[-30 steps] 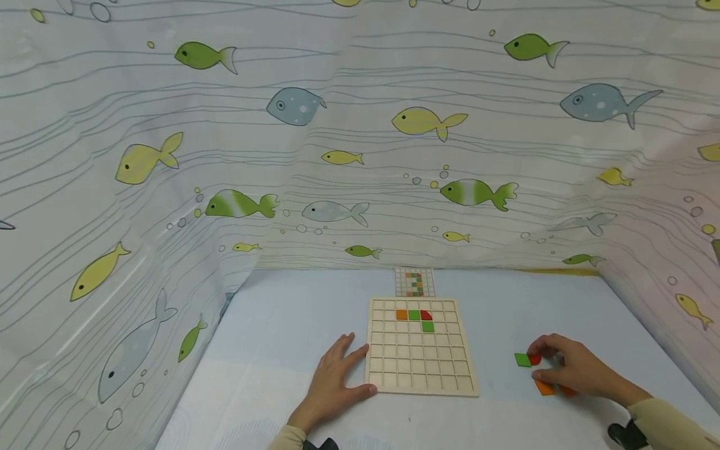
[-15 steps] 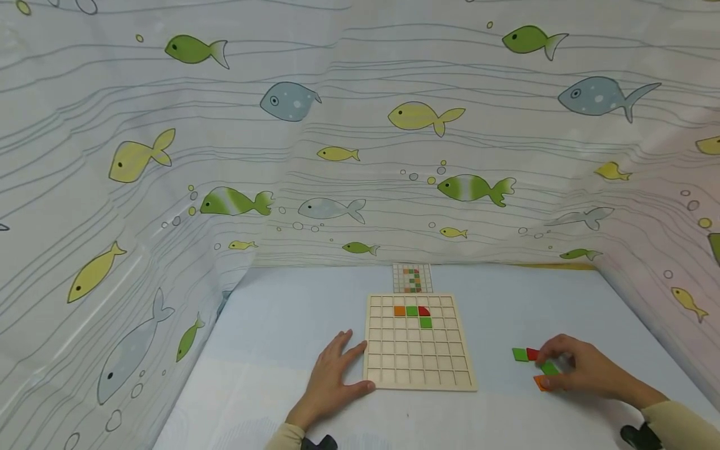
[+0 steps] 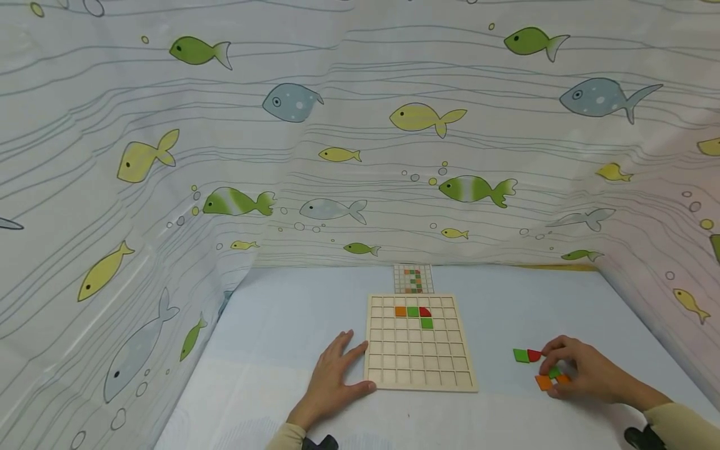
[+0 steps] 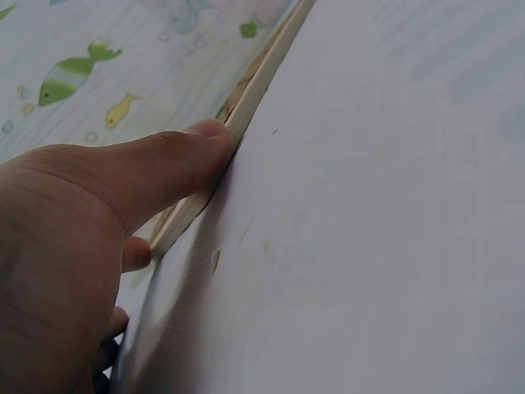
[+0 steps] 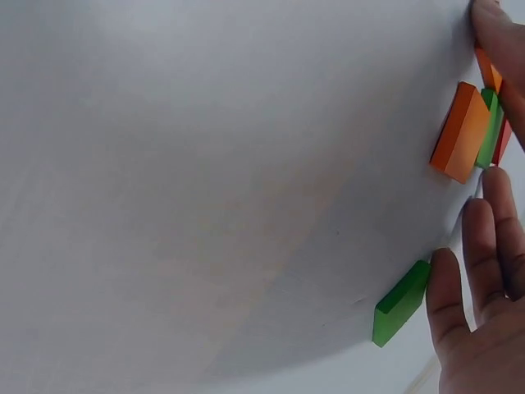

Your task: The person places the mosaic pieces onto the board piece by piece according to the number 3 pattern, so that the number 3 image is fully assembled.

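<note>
A square wooden grid board [image 3: 416,356] lies in the middle of the table. Near its top sit an orange tile [image 3: 400,311], a green tile [image 3: 413,311] and a red round-edged tile [image 3: 425,311], with one more green tile [image 3: 427,323] below. Fingers spread, my left hand [image 3: 336,380] rests at the board's left edge; its thumb touches the frame in the left wrist view. My right hand [image 3: 585,370] is over the loose tiles at right, thumb and fingers apart around an orange tile [image 5: 459,133] and a green tile [image 5: 490,127].
Beside the right fingertips lie a loose green tile [image 3: 520,355] and a red one [image 3: 534,355]. Another orange tile [image 3: 543,382] is near the right thumb. A small card [image 3: 413,279] with a coloured grid pattern stands behind the board. Fish-print sheeting [image 3: 382,181] encloses the table.
My right hand has shifted slightly to the right off the red tile, which now shows more fully. The green and orange tiles under the hand have come into sight. My left hand stays put.
</note>
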`<state>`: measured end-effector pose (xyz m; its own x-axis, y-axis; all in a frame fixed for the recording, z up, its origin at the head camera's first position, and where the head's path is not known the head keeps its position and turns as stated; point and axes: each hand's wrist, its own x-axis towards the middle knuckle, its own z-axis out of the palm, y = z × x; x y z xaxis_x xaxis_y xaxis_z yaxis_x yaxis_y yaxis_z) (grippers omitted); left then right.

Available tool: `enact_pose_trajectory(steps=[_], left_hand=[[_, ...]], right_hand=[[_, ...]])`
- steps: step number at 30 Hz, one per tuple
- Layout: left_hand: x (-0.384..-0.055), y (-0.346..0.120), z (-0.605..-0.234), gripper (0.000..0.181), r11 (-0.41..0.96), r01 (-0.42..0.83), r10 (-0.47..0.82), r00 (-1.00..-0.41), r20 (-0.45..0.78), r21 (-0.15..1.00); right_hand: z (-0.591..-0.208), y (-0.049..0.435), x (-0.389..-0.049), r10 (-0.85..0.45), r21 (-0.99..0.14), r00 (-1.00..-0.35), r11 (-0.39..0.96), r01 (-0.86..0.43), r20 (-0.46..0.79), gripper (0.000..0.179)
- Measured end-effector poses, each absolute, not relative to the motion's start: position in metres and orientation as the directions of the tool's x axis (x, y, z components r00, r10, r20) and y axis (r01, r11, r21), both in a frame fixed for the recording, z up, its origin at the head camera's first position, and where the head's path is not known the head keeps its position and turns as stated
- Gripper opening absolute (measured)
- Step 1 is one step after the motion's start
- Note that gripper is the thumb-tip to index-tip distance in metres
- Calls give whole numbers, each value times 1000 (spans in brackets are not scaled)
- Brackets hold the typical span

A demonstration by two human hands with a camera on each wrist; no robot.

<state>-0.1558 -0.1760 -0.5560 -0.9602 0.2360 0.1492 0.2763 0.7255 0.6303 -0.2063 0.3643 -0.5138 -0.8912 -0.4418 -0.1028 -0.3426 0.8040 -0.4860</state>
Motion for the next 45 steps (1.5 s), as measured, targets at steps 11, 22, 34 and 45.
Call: enact_pose_trajectory(steps=[11, 22, 34, 45], left_hand=[[-157, -176, -556, 78, 733, 280, 243, -959, 145, 621], [-158, -176, -556, 78, 740, 266, 238, -963, 129, 618], [-158, -176, -555, 79, 733, 272, 242, -961, 135, 623], [-158, -175, -554, 79, 732, 267, 241, -962, 128, 627]], right_hand=[[-509, 365, -203, -433, -434, -897, 828, -356, -89, 28], [-515, 366, -199, -444, -421, -896, 815, -398, -11, 27], [-504, 357, -201, -374, -417, -927, 844, -336, -11, 28], [-498, 341, -217, -432, -423, -897, 799, -427, 91, 27]])
